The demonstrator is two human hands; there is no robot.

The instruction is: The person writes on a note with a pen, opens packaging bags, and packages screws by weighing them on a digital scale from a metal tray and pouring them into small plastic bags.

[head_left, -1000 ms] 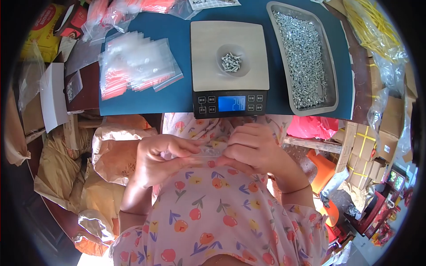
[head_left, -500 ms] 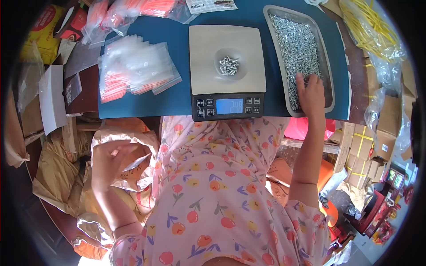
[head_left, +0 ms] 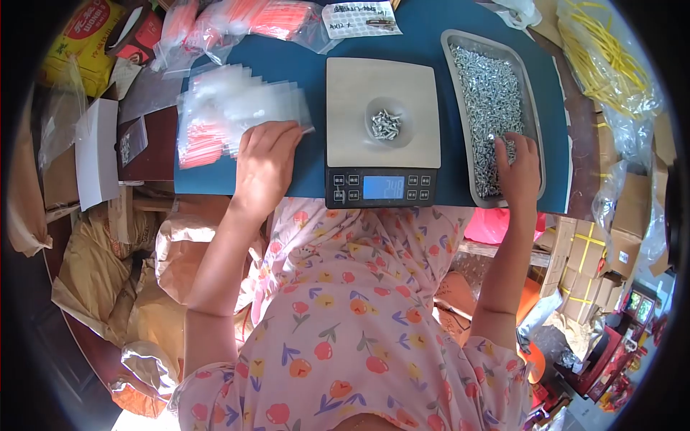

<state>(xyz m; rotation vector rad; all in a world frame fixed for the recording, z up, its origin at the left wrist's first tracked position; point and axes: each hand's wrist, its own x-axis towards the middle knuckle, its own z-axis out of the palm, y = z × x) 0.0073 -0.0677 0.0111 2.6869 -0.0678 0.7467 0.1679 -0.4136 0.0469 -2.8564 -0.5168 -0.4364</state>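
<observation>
My left hand is on the near right edge of a fanned stack of clear zip bags with red lower parts. Its fingers are bent over the bags; the thumb tip is hidden. My right hand reaches into the near end of a metal tray full of small silver screws. Thumb and fingers there are apart, with loose screws between them. Between my hands stands a digital scale, its display lit and seeming to read 248. A small heap of screws lies in the round dish on its plate.
Packs of red-marked bags and a labelled card lie along the far edge of the blue mat. A white box stands at left. Paper sacks sit below; cartons and yellow straps are at right.
My left hand has risen from beside the paper sacks onto the zip bags. My right hand stays in the screw tray. The whole view has shifted slightly; the heap on the scale looks the same.
</observation>
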